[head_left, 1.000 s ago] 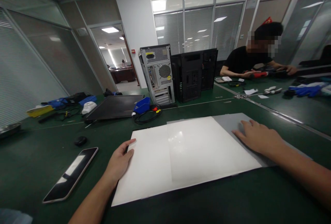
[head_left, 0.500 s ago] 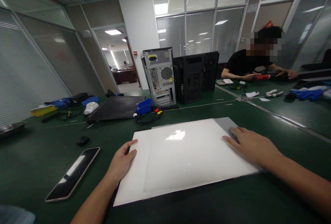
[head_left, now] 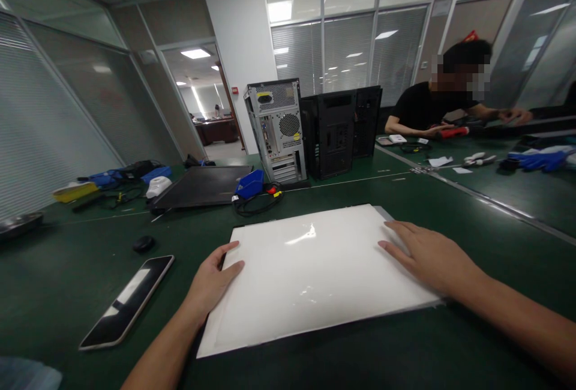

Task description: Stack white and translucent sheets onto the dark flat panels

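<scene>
A large white sheet (head_left: 310,273) lies flat on the green table (head_left: 405,342) in front of me, stacked on a grey panel of which only a sliver shows at the far right corner. My left hand (head_left: 211,285) rests on the sheet's left edge, fingers stretched out, thumb on top. On the sheet's right side my right hand (head_left: 432,258) lies flat, fingers spread and pressed on it. Neither hand grips anything.
A phone (head_left: 126,303) lies face up to the left, a small black mouse (head_left: 143,243) beyond it. Further back stand a black panel (head_left: 200,186), a blue bin (head_left: 250,184) with cables, and two computer cases (head_left: 310,129). A person (head_left: 443,102) works at the far right.
The top white sheet and the grey panel under it have slid left under my right hand until they line up with the sheet below. My left hand stayed at the left edge.
</scene>
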Demonstrator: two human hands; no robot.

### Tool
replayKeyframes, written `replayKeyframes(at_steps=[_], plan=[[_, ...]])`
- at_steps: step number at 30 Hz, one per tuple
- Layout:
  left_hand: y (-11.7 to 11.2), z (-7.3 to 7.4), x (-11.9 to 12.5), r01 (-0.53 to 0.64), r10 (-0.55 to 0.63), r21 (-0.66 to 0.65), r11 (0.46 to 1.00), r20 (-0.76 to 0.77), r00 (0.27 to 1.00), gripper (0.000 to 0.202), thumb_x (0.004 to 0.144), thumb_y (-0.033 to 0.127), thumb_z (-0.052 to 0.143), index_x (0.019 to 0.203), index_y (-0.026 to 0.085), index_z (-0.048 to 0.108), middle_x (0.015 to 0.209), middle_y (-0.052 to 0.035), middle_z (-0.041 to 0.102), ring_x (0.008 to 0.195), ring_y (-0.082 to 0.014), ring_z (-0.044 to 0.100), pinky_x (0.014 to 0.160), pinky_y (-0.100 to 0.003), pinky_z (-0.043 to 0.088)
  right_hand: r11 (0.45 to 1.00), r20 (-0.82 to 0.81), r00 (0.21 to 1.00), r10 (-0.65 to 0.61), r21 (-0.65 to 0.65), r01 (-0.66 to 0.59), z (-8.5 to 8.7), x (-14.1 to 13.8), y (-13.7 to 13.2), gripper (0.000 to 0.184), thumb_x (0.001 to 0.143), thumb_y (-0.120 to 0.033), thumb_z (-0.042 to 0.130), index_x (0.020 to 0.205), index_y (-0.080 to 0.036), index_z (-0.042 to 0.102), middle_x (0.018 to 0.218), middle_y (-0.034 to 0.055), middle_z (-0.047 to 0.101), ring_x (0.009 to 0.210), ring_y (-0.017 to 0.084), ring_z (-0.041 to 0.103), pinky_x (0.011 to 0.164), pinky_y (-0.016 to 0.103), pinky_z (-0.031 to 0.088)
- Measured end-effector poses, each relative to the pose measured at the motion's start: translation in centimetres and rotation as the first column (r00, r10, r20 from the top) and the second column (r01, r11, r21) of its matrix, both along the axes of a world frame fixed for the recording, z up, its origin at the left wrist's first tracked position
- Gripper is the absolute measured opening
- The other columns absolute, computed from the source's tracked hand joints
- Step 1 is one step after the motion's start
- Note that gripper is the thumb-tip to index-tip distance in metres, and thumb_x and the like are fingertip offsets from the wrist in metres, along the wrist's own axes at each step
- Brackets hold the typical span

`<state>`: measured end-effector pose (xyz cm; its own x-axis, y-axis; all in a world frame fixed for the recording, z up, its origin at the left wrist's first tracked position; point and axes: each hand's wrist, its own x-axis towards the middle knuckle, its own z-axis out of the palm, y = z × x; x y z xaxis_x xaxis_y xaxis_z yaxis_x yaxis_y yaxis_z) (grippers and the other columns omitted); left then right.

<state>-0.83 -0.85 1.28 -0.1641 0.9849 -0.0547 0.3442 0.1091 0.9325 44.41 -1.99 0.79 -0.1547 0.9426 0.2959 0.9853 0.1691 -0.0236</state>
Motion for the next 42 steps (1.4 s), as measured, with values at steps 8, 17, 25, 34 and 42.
replayKeyframes(at_steps=[8,17,25,34,42], plan=[[0.4,-0.8,-0.4,0.030,-0.032,0.023,0.999,0.069,0.997,0.065,0.066,0.028,0.069,0.127,0.015,0.055,0.127,-0.0122,0.061,0.099,-0.0225,0.064,0.081,-0.031,0.049,0.995,-0.042,0.995,0.092,0.033,-0.091,0.3,-0.8,-0.3,0.061,0.089,-0.061,0.034,0.132,-0.022,0.052,0.130,0.0090,0.056,0.112,0.027,0.057,0.095,0.048,0.046],[0.3,-0.4,0.0,-0.008,0.025,-0.070,0.998,0.245,0.969,0.064,0.062,0.006,0.054,0.124,0.019,0.055,0.111,-0.0072,0.067,0.071,-0.0164,0.065,0.063,-0.027,0.048,0.986,-0.041,0.985,0.165,-0.005,-0.166,-0.1,-1.0,-0.3,0.059,0.089,-0.059,0.037,0.136,-0.026,0.047,0.134,0.0051,0.053,0.118,0.025,0.053,0.100,0.047,0.043],[0.3,-0.4,-0.1,-0.038,0.051,-0.064,0.997,0.220,0.974,0.061,0.062,0.007,0.054,0.121,0.020,0.059,0.112,-0.0063,0.067,0.068,-0.0151,0.065,0.062,-0.026,0.048,0.941,-0.018,0.941,0.337,0.008,-0.337,0.3,-1.6,-0.7,0.058,0.089,-0.055,0.042,0.140,-0.027,0.042,0.139,0.0063,0.049,0.123,0.026,0.048,0.101,0.049,0.040],[0.0,0.0,0.3,-0.065,0.077,-0.076,0.995,0.159,0.984,0.058,0.065,0.016,0.058,0.123,0.020,0.059,0.107,-0.0050,0.069,0.061,-0.0128,0.062,0.057,-0.025,0.047,0.801,-0.119,0.812,0.571,-0.135,-0.583,1.2,-2.4,-1.7,0.061,0.088,-0.049,0.049,0.145,-0.031,0.034,0.148,0.0055,0.036,0.134,0.026,0.036,0.109,0.049,0.032],[0.1,-0.3,0.1,-0.054,0.059,-0.045,0.998,0.124,0.991,0.057,0.065,0.022,0.060,0.122,0.019,0.059,0.108,-0.0057,0.068,0.063,-0.0138,0.062,0.059,-0.026,0.047,0.802,-0.215,0.825,0.522,-0.204,-0.561,1.0,-1.6,-1.2,0.056,0.090,-0.049,0.046,0.143,-0.034,0.037,0.149,0.0010,0.035,0.137,0.024,0.031,0.113,0.048,0.028]])
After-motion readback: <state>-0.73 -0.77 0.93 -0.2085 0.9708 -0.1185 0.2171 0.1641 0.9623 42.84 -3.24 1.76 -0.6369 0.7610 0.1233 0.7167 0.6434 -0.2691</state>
